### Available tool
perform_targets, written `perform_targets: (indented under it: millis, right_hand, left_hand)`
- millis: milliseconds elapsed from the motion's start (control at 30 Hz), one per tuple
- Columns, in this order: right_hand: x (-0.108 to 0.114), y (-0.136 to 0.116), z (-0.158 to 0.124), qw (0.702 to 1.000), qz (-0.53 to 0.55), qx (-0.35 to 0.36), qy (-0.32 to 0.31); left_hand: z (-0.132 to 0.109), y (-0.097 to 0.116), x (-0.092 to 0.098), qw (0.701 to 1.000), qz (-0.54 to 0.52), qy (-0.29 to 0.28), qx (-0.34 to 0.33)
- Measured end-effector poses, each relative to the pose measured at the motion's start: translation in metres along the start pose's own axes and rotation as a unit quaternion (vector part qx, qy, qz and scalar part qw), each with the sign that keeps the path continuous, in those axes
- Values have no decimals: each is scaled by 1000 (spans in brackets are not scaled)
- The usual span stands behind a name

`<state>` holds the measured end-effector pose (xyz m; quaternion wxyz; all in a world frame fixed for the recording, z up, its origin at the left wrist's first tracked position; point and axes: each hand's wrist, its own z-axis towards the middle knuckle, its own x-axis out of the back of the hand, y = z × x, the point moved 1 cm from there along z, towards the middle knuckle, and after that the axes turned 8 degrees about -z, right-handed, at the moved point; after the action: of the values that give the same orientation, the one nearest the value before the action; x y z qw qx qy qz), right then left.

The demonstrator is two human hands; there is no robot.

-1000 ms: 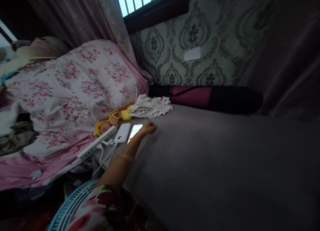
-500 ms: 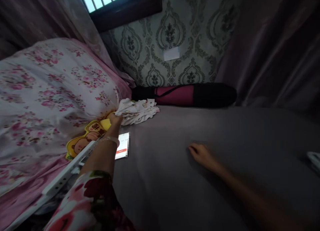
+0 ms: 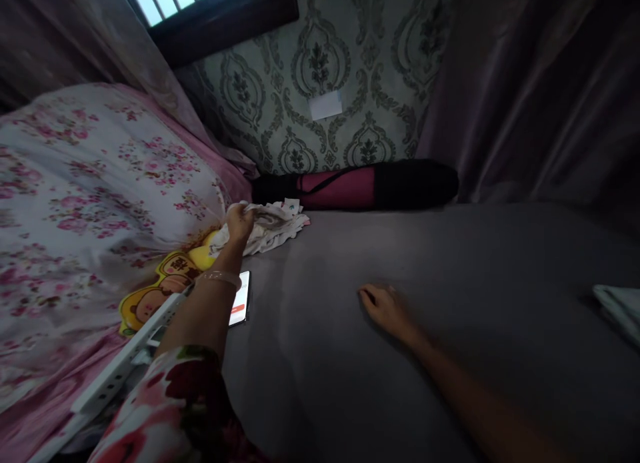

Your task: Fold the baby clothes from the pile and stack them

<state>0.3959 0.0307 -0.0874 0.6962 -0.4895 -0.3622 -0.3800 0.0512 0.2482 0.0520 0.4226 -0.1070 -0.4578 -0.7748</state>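
My left hand [image 3: 239, 221] is closed on the edge of a small pile of white printed cloth [image 3: 273, 223] that lies on the grey bed sheet [image 3: 425, 263] near the wall. The cloth is lifted a little at the grasped end. My right hand [image 3: 383, 307] rests palm down on the grey sheet in the middle, fingers stretched out and holding nothing. A lit phone [image 3: 240, 306] lies on the sheet just under my left forearm.
A pink floral quilt [image 3: 95, 203] is heaped at left, with a yellow cartoon cushion [image 3: 160, 293] and a white power strip [image 3: 120, 373] at its foot. A black and magenta roll [image 3: 360, 186] lies along the patterned wall. Folded pale cloth [image 3: 620, 306] shows at the right edge.
My left hand moved from beside the phone up to the white cloth and closed on it. My right hand came into view and settled flat on the sheet. The view shifted right.
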Motion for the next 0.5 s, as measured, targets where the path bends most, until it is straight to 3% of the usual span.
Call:
perform_targets:
  millis: [167,333,500]
  right_hand:
    - [4,3,-2,998,62,-2,-10]
    - [7,11,-1,989,149,-22,4]
    - [28,17,6,966,223,-71,106]
  left_hand:
    - [-18,66,-11,992,-99,15,-74]
    - [-64,117,-19,970,-200,8,-135]
    - [-128,159,-20,936,-325,-94,-100]
